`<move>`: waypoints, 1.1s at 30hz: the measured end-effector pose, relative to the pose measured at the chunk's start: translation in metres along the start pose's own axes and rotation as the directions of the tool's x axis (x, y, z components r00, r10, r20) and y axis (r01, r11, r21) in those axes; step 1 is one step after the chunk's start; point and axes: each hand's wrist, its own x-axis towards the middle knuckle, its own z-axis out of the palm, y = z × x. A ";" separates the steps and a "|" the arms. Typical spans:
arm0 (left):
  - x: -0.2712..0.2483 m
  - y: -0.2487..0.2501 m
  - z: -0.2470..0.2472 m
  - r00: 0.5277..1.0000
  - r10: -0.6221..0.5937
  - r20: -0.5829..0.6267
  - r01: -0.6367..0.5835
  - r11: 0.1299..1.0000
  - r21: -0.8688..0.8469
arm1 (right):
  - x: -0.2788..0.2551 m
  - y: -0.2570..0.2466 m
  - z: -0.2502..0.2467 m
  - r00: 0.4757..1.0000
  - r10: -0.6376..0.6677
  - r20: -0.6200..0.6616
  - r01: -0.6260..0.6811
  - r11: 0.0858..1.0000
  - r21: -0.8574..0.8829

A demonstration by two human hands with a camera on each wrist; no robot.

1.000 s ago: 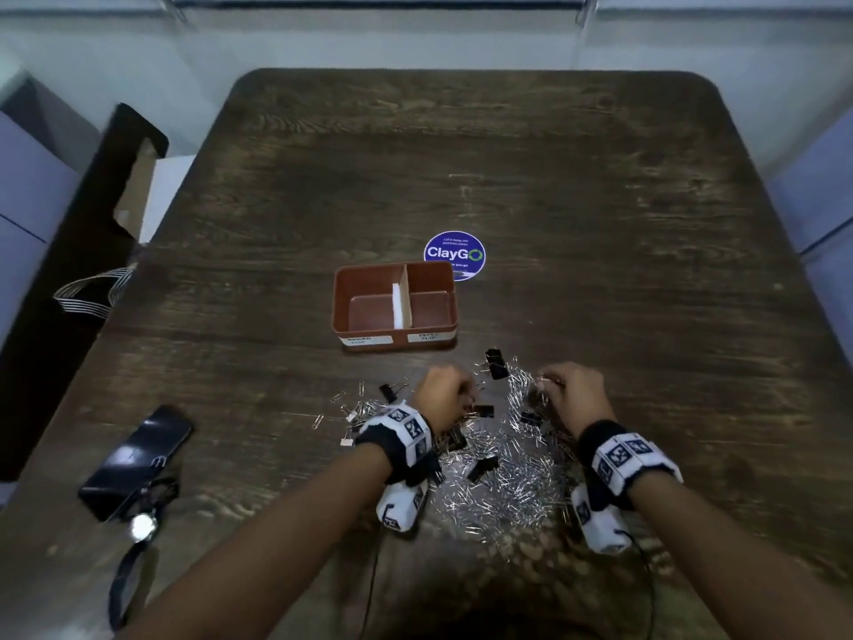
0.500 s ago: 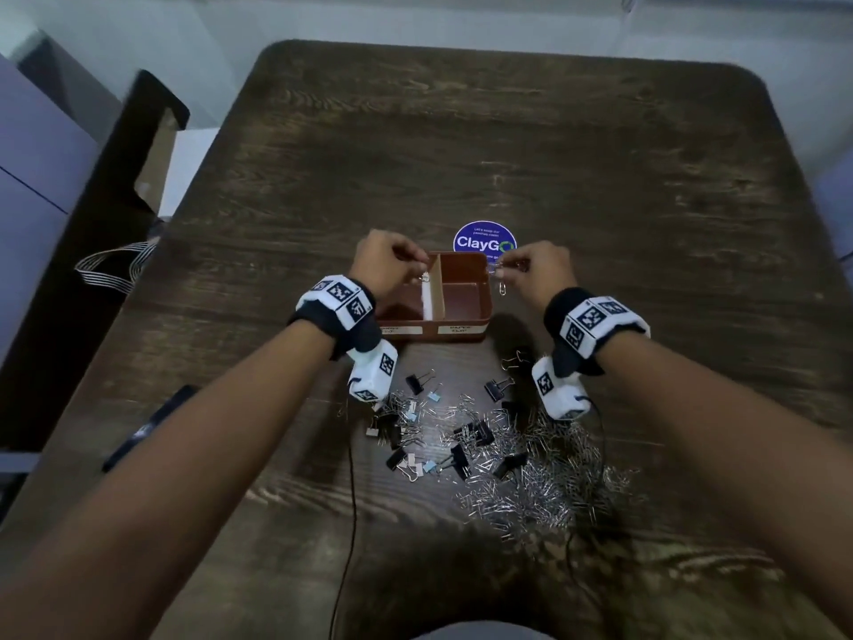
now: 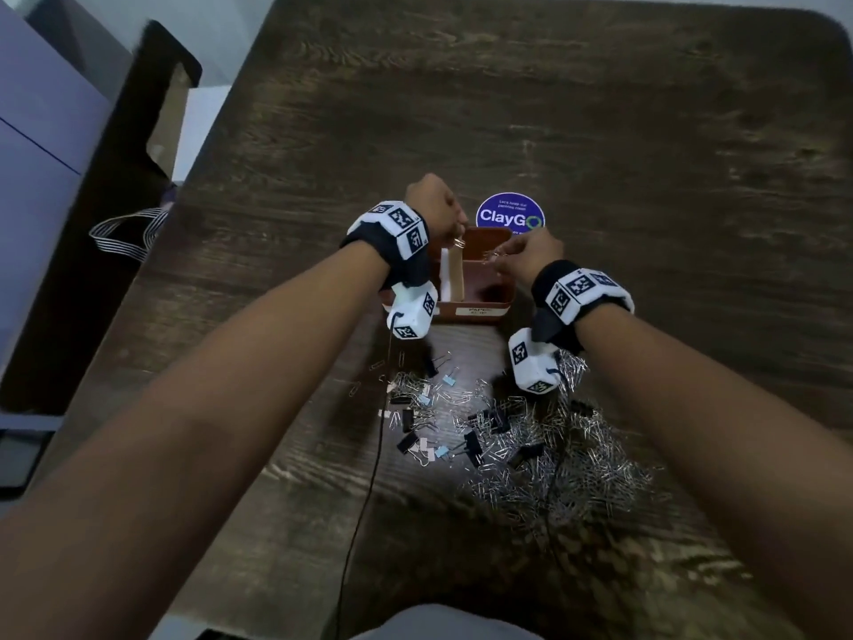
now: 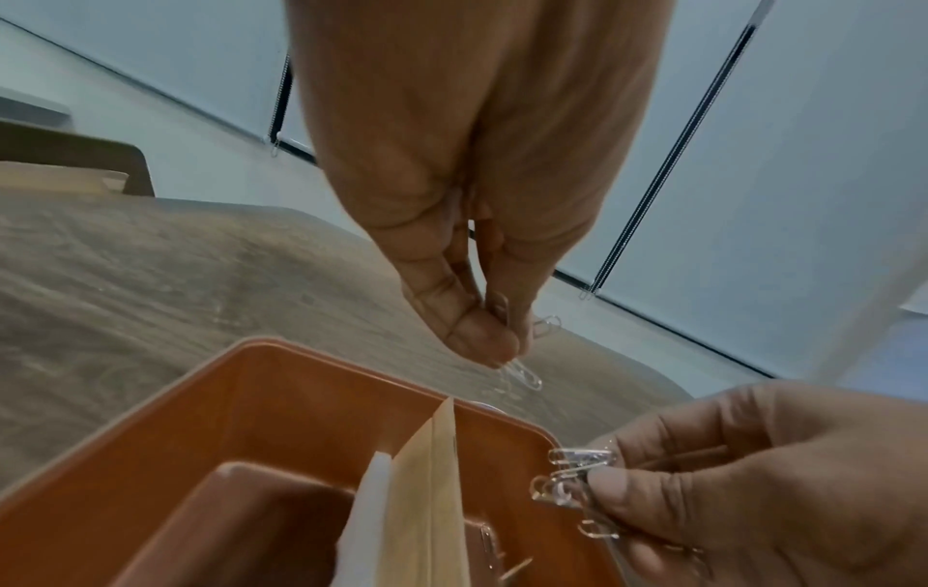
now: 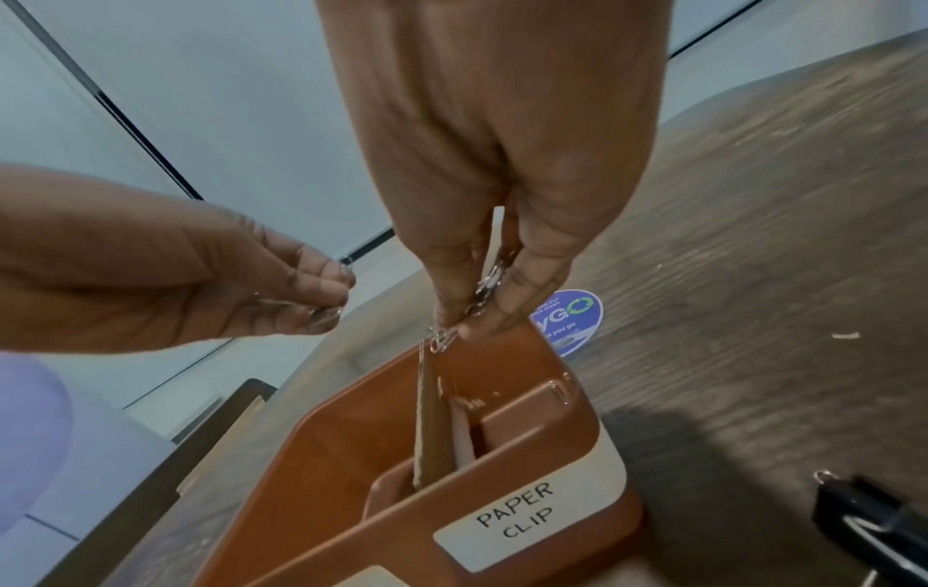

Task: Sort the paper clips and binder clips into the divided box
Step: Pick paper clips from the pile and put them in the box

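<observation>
Both hands have closed in over the divided box (image 3: 471,311), left hand (image 3: 434,205) and right hand (image 3: 531,258) each pinching paper clips (image 4: 577,472) (deposit step); next, release them into the "PAPER CLIP" side.

Looks like an office pantry or break area: a dark wood-grain table (image 3: 600,131) carries a round blue "ClayGo" sticker (image 3: 510,214) about keeping the pantry clean, with pale partition panels (image 3: 41,131) at the frame's upper left.

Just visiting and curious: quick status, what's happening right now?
Left hand and right hand each pinch paper clips above the divided box. Clip pile unsorted on table. Nothing in the way.
</observation>
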 end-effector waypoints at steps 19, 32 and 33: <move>-0.069 -0.023 0.094 0.922 0.294 0.251 -0.333 0.934 0.128 | -0.092 0.171 -0.064 0.978 -0.078 0.195 0.129 0.956 -0.265; -0.223 -0.126 0.270 0.362 0.559 0.746 -0.914 0.056 0.402 | -0.218 0.298 0.001 0.921 -0.213 0.326 0.386 0.608 -0.694; -0.223 -0.128 0.275 0.373 0.566 0.735 -0.906 0.053 0.420 | -0.218 0.298 0.003 0.915 -0.232 0.329 0.401 0.601 -0.691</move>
